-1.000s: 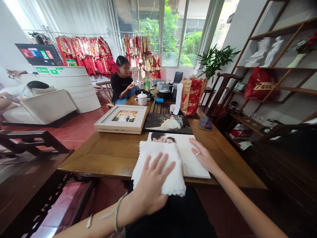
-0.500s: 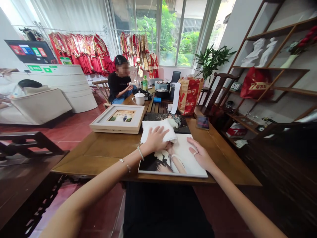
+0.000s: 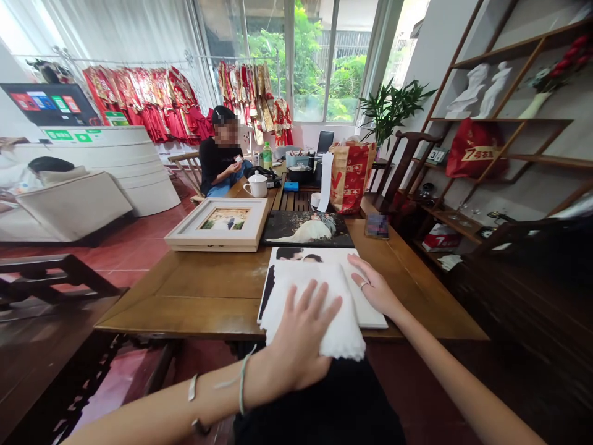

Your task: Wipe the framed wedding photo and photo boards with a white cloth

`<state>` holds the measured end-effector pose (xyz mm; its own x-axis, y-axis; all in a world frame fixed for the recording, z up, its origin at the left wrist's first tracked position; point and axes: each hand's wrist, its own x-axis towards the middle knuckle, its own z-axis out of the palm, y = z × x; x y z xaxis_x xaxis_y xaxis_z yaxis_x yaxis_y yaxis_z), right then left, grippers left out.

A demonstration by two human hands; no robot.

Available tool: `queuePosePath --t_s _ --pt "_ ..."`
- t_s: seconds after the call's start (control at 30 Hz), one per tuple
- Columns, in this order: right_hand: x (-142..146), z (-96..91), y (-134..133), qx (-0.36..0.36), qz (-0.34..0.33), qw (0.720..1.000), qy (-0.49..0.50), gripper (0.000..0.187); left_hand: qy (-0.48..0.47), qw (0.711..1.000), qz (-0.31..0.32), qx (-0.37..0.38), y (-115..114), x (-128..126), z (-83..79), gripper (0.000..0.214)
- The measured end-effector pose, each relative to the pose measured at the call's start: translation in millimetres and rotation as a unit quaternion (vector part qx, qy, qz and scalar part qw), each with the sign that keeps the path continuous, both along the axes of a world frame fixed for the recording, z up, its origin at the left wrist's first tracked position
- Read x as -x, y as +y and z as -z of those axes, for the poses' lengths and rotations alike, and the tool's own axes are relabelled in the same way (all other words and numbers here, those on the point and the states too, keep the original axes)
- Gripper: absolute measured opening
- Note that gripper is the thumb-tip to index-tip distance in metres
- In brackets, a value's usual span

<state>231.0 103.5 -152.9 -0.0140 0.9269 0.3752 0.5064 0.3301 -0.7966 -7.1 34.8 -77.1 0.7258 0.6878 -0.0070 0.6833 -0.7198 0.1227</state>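
Observation:
My left hand (image 3: 303, 330) lies flat with fingers spread on a white cloth (image 3: 343, 321). The cloth covers much of a photo panel (image 3: 370, 309) at the table's near edge and hangs a little past that edge. My right hand (image 3: 375, 287) rests on the panel's right side, fingers stretched out and touching its surface. Dark hair of the pictured people shows above the cloth. Just behind lies a second, dark photo panel (image 3: 308, 228) with a figure in a long white dress. To its left is a light wooden picture frame (image 3: 217, 224) around a small photo.
On the wooden table (image 3: 199, 284) stand a white lidded cup (image 3: 256, 184), a red and brown paper bag (image 3: 351, 176) and a small blurred object (image 3: 377, 227). A person (image 3: 220, 154) sits at the far left side. Dark furniture (image 3: 523, 278) flanks the right.
My left hand has drawn the cloth toward me, from the panel's top left down to its near edge. The pictured heads and the rear panel are now uncovered. My right hand stays put.

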Motion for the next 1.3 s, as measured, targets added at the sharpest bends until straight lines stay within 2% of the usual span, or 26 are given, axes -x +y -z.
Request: queuePosePath --t_s 0.07,0.17,0.47,0.6,0.73,0.93,1.1,1.2,1.3 --pt "0 -1.0 1 0.001 -0.002 1.0 0.001 0.042 -0.002 1.0 0.016 -0.008 -8 -1 0.5 0.092" --pt "0 -1.8 0 0.003 -0.004 1.0 -0.001 0.042 -0.013 0.999 0.019 -0.03 3 -8 2.2 0.084" --pt "11 -1.0 -6 0.009 0.0 1.0 0.03 0.048 -0.003 0.996 -0.012 -0.093 98 -35 -2.5 0.06" --pt "16 -5.8 -9 0.013 0.012 0.999 0.045 0.042 0.006 0.995 0.022 -0.095 122 -33 -9.2 0.057" --pt "16 -10.7 -11 0.021 0.01 0.997 0.077 0.037 0.001 0.993 0.06 -0.105 113 -26 -7.6 0.059" --pt "19 -18.7 -6 0.048 -0.003 0.984 0.173 0.012 -0.02 0.993 0.088 -0.078 66 -15 -3.1 0.066" --pt "22 -23.4 -5 0.023 0.007 0.968 0.249 0.026 -0.042 0.99 0.12 -0.055 29 -14 -1.8 0.075" --pt "22 -23.8 -4 0.013 0.002 0.97 0.243 0.026 -0.055 0.993 0.094 -0.049 29 -21 -2.2 0.069" --pt "21 -22.6 -3 0.001 0.026 0.973 0.23 0.032 -0.057 0.995 0.057 -0.057 47 -32 -1.1 0.063"
